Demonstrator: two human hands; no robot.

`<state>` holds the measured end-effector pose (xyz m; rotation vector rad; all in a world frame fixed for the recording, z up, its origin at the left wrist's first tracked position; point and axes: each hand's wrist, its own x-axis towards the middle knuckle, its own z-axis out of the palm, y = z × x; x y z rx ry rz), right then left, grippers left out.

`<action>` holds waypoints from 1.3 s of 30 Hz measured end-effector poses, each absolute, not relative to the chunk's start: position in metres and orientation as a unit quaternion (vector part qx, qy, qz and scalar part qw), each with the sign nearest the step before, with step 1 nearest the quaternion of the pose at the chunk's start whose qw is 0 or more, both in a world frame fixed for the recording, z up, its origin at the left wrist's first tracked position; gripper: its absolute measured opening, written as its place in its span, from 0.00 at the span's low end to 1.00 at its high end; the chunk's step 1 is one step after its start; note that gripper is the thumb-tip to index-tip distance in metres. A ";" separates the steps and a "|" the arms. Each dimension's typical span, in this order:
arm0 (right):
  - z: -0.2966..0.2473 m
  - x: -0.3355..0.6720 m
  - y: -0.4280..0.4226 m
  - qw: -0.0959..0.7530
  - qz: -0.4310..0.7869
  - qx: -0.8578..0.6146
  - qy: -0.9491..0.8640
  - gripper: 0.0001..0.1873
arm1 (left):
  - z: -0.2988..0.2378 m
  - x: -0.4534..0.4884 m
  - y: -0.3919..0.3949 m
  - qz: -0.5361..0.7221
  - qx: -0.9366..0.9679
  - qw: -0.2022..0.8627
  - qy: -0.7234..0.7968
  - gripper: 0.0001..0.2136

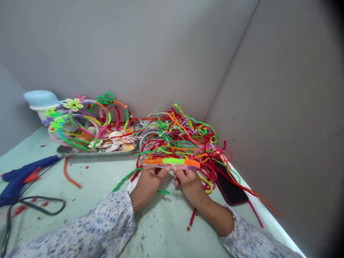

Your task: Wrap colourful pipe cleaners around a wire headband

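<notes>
Both hands hold a headband [172,162] wrapped in orange, green and purple pipe cleaner, level in front of me. My left hand [149,182] pinches it near its left part, fingers closed. My right hand [189,181] grips it toward the right, fingers closed too. Just behind the band lies a tangled heap of red, green and orange pipe cleaners [185,138].
A metal tray [99,152] with shells and finished wrapped headbands [86,118] sits at the back left. A blue glue gun [21,175] with its black cord lies at far left. A dark phone [231,190] rests on the right. Wire hoops [146,136] lie beside the tray. Grey walls enclose the table.
</notes>
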<state>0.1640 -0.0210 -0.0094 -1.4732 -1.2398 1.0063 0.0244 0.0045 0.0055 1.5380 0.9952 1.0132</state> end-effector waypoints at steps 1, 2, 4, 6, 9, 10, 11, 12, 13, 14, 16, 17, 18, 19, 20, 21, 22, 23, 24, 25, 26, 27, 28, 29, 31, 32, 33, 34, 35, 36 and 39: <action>-0.009 0.164 -0.021 0.467 0.410 -0.598 -0.506 0.17 | 0.005 0.024 0.005 0.417 0.636 0.508 0.404 0.10; -0.009 0.164 -0.021 0.469 0.410 -0.595 -0.508 0.16 | 0.004 0.024 0.005 0.413 0.636 0.516 0.399 0.10; -0.009 0.164 -0.021 0.471 0.412 -0.588 -0.512 0.15 | 0.003 0.024 0.005 0.405 0.637 0.522 0.397 0.11; -0.010 0.164 -0.021 0.472 0.412 -0.584 -0.516 0.15 | 0.003 0.024 0.005 0.400 0.641 0.516 0.404 0.11; -0.008 0.164 -0.021 0.468 0.417 -0.585 -0.516 0.15 | 0.004 0.023 0.005 0.390 0.653 0.501 0.413 0.11; -0.008 0.164 -0.021 0.465 0.418 -0.587 -0.514 0.14 | 0.004 0.023 0.004 0.388 0.656 0.496 0.415 0.11; -0.007 0.163 -0.022 0.463 0.420 -0.590 -0.512 0.14 | 0.005 0.023 0.004 0.387 0.658 0.494 0.417 0.11; -0.006 0.163 -0.022 0.460 0.423 -0.592 -0.509 0.14 | 0.005 0.023 0.004 0.387 0.658 0.492 0.419 0.11; -0.005 0.163 -0.022 0.458 0.426 -0.595 -0.505 0.14 | 0.005 0.022 0.004 0.386 0.658 0.492 0.420 0.11; -0.005 0.162 -0.022 0.457 0.428 -0.597 -0.501 0.14 | 0.005 0.022 0.004 0.384 0.658 0.492 0.421 0.10; -0.005 0.162 -0.022 0.461 0.430 -0.596 -0.497 0.13 | 0.005 0.022 0.003 0.381 0.659 0.493 0.422 0.11; -0.006 0.162 -0.022 0.465 0.429 -0.593 -0.499 0.13 | 0.005 0.022 0.003 0.380 0.659 0.492 0.423 0.11; -0.006 0.162 -0.022 0.469 0.428 -0.588 -0.501 0.14 | 0.005 0.022 0.003 0.380 0.658 0.490 0.426 0.11; -0.007 0.162 -0.022 0.471 0.428 -0.585 -0.503 0.14 | 0.005 0.022 0.002 0.380 0.658 0.488 0.429 0.11; -0.008 0.162 -0.022 0.473 0.427 -0.582 -0.505 0.14 | 0.005 0.022 0.002 0.381 0.658 0.485 0.433 0.12; -0.009 0.162 -0.021 0.472 0.428 -0.582 -0.506 0.14 | 0.005 0.023 0.002 0.382 0.658 0.482 0.434 0.12; -0.010 0.163 -0.021 0.471 0.428 -0.583 -0.505 0.14 | 0.005 0.023 0.002 0.383 0.658 0.481 0.434 0.12; -0.010 0.163 -0.021 0.468 0.430 -0.585 -0.504 0.14 | 0.005 0.023 0.002 0.385 0.658 0.481 0.434 0.12; -0.011 0.163 -0.021 0.467 0.431 -0.586 -0.503 0.13 | 0.005 0.023 0.002 0.386 0.657 0.480 0.434 0.12; -0.011 0.163 -0.021 0.466 0.433 -0.587 -0.501 0.12 | 0.005 0.023 0.002 0.387 0.657 0.479 0.435 0.11; -0.012 0.163 -0.021 0.466 0.435 -0.586 -0.500 0.12 | 0.005 0.022 0.002 0.387 0.657 0.477 0.437 0.11; -0.012 0.162 -0.021 0.466 0.435 -0.584 -0.502 0.11 | 0.005 0.022 0.002 0.386 0.657 0.477 0.439 0.11; -0.011 0.162 -0.021 0.468 0.433 -0.581 -0.506 0.11 | 0.006 0.022 0.002 0.384 0.657 0.477 0.440 0.11; -0.011 0.162 -0.021 0.470 0.431 -0.577 -0.511 0.11 | 0.006 0.022 0.002 0.381 0.658 0.479 0.439 0.11; -0.011 0.162 -0.022 0.471 0.426 -0.571 -0.520 0.12 | 0.005 0.021 0.002 0.376 0.657 0.487 0.435 0.11; -0.011 0.162 -0.022 0.472 0.425 -0.568 -0.523 0.12 | 0.005 0.021 0.002 0.374 0.656 0.491 0.433 0.11; -0.011 0.162 -0.022 0.472 0.425 -0.566 -0.525 0.11 | 0.005 0.021 0.003 0.373 0.656 0.493 0.432 0.11; -0.011 0.163 -0.023 0.472 0.426 -0.564 -0.526 0.11 | 0.004 0.021 0.003 0.373 0.656 0.495 0.431 0.11; -0.011 0.163 -0.023 0.473 0.426 -0.562 -0.528 0.11 | 0.004 0.021 0.004 0.373 0.655 0.497 0.429 0.11; -0.012 0.163 -0.023 0.475 0.424 -0.560 -0.530 0.11 | 0.003 0.021 0.004 0.373 0.654 0.499 0.428 0.11; -0.013 0.163 -0.022 0.476 0.423 -0.560 -0.530 0.11 | 0.003 0.021 0.005 0.368 0.653 0.509 0.424 0.11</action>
